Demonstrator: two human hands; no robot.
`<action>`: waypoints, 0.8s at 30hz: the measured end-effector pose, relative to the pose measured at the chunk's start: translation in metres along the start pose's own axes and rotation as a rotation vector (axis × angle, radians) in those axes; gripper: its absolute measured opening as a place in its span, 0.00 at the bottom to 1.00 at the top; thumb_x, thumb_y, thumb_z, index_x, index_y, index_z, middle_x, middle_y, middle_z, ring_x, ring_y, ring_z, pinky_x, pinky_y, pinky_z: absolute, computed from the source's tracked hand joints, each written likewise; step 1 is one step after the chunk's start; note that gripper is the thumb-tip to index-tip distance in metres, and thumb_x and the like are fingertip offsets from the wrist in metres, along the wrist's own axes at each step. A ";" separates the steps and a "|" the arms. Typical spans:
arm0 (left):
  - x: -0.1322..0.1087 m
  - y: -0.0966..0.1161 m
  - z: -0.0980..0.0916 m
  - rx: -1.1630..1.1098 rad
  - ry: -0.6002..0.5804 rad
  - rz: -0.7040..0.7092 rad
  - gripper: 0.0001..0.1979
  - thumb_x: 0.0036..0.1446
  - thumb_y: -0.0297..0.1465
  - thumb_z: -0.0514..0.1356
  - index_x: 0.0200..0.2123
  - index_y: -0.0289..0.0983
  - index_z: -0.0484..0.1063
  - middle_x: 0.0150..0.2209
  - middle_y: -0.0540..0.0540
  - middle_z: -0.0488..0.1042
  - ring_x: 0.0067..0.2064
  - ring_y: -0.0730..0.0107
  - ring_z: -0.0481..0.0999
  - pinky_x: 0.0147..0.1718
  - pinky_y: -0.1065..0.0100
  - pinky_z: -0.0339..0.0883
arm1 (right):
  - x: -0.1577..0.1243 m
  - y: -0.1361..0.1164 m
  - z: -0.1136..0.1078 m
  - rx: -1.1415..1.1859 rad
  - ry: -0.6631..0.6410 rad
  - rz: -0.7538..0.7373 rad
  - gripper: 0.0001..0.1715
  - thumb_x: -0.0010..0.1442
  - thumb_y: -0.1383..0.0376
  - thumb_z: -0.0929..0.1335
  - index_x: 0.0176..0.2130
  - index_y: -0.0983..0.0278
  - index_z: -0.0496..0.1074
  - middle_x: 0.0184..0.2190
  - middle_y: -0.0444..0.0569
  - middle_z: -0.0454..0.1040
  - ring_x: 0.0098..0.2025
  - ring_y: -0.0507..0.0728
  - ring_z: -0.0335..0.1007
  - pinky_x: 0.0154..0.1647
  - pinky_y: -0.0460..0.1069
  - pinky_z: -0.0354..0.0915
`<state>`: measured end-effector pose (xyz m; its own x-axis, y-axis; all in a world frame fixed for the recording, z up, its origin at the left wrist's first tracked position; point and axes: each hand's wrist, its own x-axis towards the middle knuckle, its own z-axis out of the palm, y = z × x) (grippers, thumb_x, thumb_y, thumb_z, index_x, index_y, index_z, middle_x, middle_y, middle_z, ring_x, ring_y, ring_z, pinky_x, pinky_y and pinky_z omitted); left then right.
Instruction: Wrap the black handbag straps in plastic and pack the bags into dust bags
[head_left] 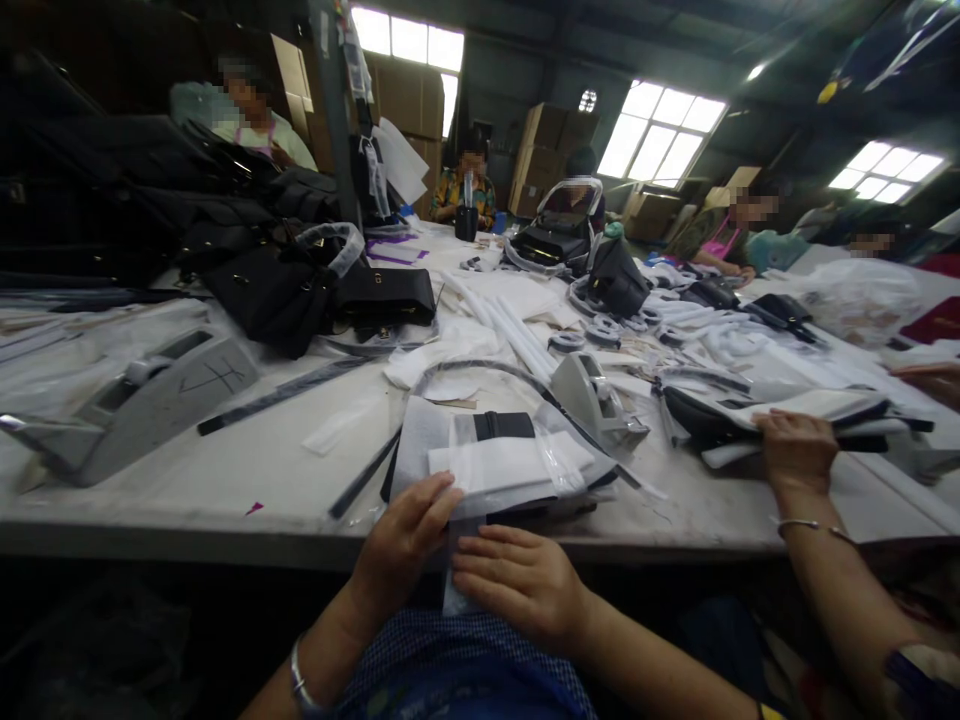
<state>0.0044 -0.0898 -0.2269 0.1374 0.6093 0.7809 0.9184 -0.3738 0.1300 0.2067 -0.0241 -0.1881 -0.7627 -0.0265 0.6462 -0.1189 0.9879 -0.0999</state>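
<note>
A black bag wrapped in white foam sheet and clear plastic lies at the near edge of the table. My left hand, a bangle on its wrist, rests at the wrap's near left corner, fingers and thumb pinched on the edge of the clear plastic. My right hand lies flat just below it, fingers stretched out to the left over a hanging flap of plastic, close to my left thumb.
A grey tape dispenser stands at the left, another behind the wrapped bag. Black handbags pile up at the back left, white foam tubes in the middle. A co-worker's hand rests on a black bag at right. People sit across the table.
</note>
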 end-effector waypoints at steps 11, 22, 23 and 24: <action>0.002 -0.001 0.002 -0.024 -0.072 0.049 0.18 0.67 0.24 0.54 0.58 0.31 0.67 0.55 0.38 0.76 0.59 0.61 0.72 0.58 0.59 0.69 | 0.014 0.016 -0.019 0.032 0.021 0.285 0.20 0.65 0.57 0.70 0.53 0.64 0.71 0.47 0.54 0.79 0.51 0.59 0.75 0.60 0.57 0.66; 0.017 0.005 -0.031 -0.224 -0.355 -0.091 0.31 0.60 0.29 0.57 0.66 0.31 0.56 0.63 0.36 0.67 0.65 0.56 0.66 0.64 0.50 0.62 | 0.012 0.042 0.009 -0.270 -0.143 0.270 0.11 0.70 0.64 0.63 0.48 0.63 0.72 0.44 0.52 0.77 0.45 0.60 0.67 0.47 0.56 0.64; 0.016 0.005 -0.029 -0.188 -0.310 -0.097 0.29 0.62 0.31 0.58 0.65 0.32 0.59 0.61 0.36 0.70 0.63 0.56 0.68 0.62 0.51 0.65 | 0.012 0.042 0.009 -0.270 -0.134 0.284 0.11 0.70 0.64 0.63 0.47 0.62 0.73 0.43 0.52 0.77 0.45 0.60 0.67 0.47 0.56 0.64; 0.015 0.005 -0.025 -0.143 -0.255 -0.091 0.26 0.63 0.31 0.58 0.63 0.33 0.62 0.59 0.37 0.73 0.61 0.57 0.71 0.60 0.52 0.68 | 0.012 0.041 0.007 -0.253 -0.128 0.308 0.10 0.69 0.64 0.64 0.47 0.62 0.73 0.43 0.52 0.76 0.45 0.60 0.67 0.47 0.56 0.65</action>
<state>0.0016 -0.0998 -0.1991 0.1619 0.7940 0.5860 0.8721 -0.3930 0.2915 0.1879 0.0154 -0.1901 -0.8128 0.2734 0.5144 0.2753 0.9585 -0.0744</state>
